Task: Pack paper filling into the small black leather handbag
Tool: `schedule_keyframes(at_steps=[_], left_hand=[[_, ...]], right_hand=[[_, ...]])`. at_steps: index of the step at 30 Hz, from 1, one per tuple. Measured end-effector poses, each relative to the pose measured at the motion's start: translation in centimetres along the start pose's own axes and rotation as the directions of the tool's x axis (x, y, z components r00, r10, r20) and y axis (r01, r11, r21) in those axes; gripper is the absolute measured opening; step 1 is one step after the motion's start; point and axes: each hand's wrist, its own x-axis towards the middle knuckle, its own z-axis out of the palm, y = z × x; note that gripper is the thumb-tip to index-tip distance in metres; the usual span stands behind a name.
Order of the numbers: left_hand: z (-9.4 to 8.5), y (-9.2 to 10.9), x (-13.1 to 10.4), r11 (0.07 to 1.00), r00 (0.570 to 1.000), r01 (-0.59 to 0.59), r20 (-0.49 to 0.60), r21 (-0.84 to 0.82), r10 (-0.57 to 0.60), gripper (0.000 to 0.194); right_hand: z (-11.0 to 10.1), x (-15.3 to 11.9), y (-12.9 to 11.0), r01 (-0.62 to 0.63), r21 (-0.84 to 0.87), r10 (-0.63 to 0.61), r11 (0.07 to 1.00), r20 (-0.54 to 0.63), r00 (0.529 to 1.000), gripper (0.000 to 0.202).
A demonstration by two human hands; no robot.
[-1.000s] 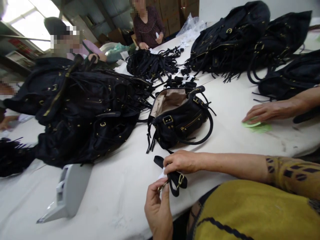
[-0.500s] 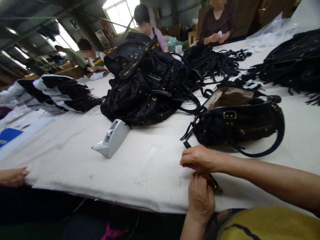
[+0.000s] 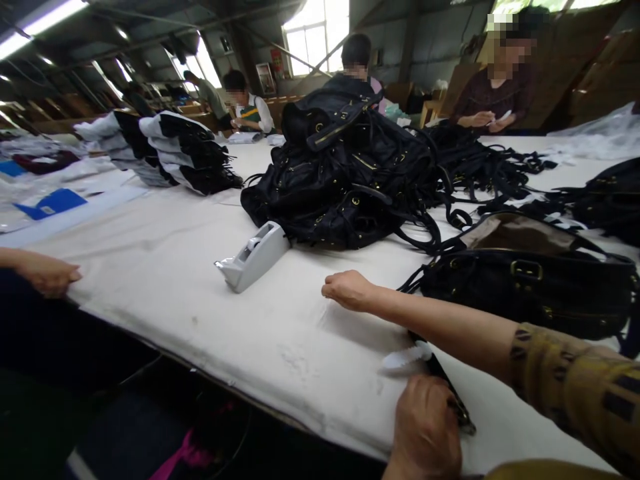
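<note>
"See any edge or open room?"

"Yes, bare white tabletop [image 3: 175,280] left of the right hand [image 3: 350,291], down to the near edge, past a grey tape dispenser [image 3: 255,257]. Hemmed in beyond by heaped black bags [image 3: 335,180], on the right by an open black bag [image 3: 525,287]. At far left, by the edge, a co-worker's hand [image 3: 50,272]."

"And the grip?"

"Right hand: drawn in narrow, contents impossible to tell. Left hand [image 3: 427,423]: curled against the black strap [image 3: 443,373]; cannot tell how firmly held."

"Strap where?"

"On the tabletop, beside the left fingers, running under the right forearm, with white wrap [image 3: 403,358] touching."
</note>
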Motion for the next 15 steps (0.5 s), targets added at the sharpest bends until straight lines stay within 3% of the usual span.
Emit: schedule_keyframes(at_steps=[7, 15], left_hand=[[0.6, -0.4, 0.2, 0.997, 0.991, -0.079, -0.104, 0.011, 0.079, 0.024], [1.4, -0.7, -0.1, 0.996, 0.981, -0.085, -0.174, 0.011, 0.086, 0.027]], right_hand=[[-0.1, 4.2, 0.2, 0.219, -0.102, -0.215, 0.970, 0.045, 0.976, 0.019], [1.7, 5.0, -0.7, 0.336, -0.143, -0.333, 0.931, 0.046, 0.942, 0.021]])
